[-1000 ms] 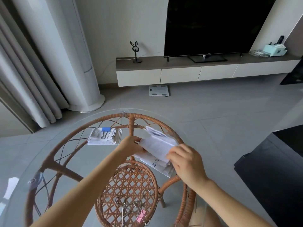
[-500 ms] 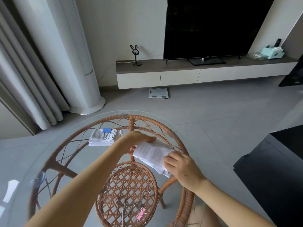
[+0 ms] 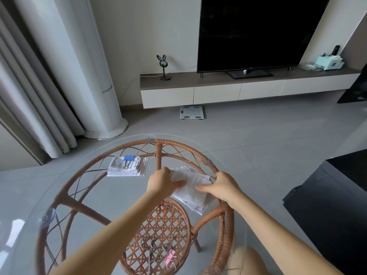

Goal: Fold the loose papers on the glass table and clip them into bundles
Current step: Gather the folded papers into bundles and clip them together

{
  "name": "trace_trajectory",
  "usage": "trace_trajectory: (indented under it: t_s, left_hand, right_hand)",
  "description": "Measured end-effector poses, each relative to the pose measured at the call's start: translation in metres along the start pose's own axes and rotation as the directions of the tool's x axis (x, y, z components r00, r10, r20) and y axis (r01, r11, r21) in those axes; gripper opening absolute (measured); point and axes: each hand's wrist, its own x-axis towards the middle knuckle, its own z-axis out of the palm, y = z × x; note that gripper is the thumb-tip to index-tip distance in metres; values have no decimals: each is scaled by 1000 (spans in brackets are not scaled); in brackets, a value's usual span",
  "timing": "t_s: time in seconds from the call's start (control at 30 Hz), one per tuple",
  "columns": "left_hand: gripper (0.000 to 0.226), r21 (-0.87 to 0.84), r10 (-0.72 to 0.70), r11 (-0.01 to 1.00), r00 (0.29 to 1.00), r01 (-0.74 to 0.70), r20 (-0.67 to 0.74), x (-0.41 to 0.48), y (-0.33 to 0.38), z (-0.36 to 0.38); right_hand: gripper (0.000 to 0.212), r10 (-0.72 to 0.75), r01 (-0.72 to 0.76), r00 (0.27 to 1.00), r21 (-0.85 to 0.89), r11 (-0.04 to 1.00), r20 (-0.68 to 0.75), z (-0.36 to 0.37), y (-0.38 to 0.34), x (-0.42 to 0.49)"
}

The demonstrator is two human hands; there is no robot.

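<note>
Now folding step: left hand [image 3: 161, 183], right hand [image 3: 224, 187] pinch papers [image 3: 189, 190] at opposite ends. Next likely: press crease, fetch clip [image 3: 170, 257] nearside of grip.

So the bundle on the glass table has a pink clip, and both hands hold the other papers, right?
No: the head view shows the clip on the bundle is blue. The left hand and right hand do hold the other papers.
</note>
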Motion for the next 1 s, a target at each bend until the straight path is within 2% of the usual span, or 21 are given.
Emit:
trace_trajectory:
  t_s: [0.13,0.2,0.27,0.33,0.4,0.5,0.6,0.67,0.77,0.83,0.9,0.93,1.0]
  left_hand:
    - [60,-97,27,995,999,-29,-25,-9,-1,4]
    - [60,-172,30,984,999,-36,-36,-14,-3,4]
    - [61,-265,18,964,999,-28,-43,-20,-10,2]
    - [67,-316,11,948,998,-29,-58,-28,-17,0]
    - [71,-297,31,954,997,-49,-66,-34,-24,-1]
    - [68,-297,47,952,995,-70,-86,-41,-29,-2]
    - [66,-361,38,929,992,-80,-122,-51,-30,-4]
    - [70,-516,32,853,995,-78,-98,-63,-35,-7]
    - [80,-799,44,594,996,-92,-83,-94,-48,-23]
    - [76,-855,38,487,983,-177,-182,-121,-68,-39]
    - [64,-889,2,381,961,-255,-275,-146,-88,-51]
    - [67,-904,-32,334,955,-267,-294,-156,-97,-56]
    - [87,-925,-95,290,955,-243,-281,-171,-115,-57]
  right_hand:
    - [94,82,-85,995,62,994,50,9,-7,6]
    - [86,105,-111,991,61,992,81,13,-5,9]
    - [68,91,-92,994,19,996,61,18,-5,7]
    - [61,51,-50,999,-76,996,15,23,-10,1]
    - [57,11,-14,1000,-184,983,-18,25,-17,-5]
    - [42,-76,75,997,-161,984,1,25,-26,-18]
    - [49,-237,230,971,-188,955,-16,23,-28,-36]
    - [60,-373,359,927,-198,912,-38,24,-32,-52]
    - [49,-496,486,867,-139,863,-42,36,-48,-71]
    - [36,-572,559,819,-165,812,-43,54,-63,-88]
    - [33,-638,626,769,-157,763,-32,75,-74,-106]
    - [34,-657,648,754,-150,747,-16,87,-77,-113]
    - [36,-689,685,724,-155,712,35,109,-82,-128]
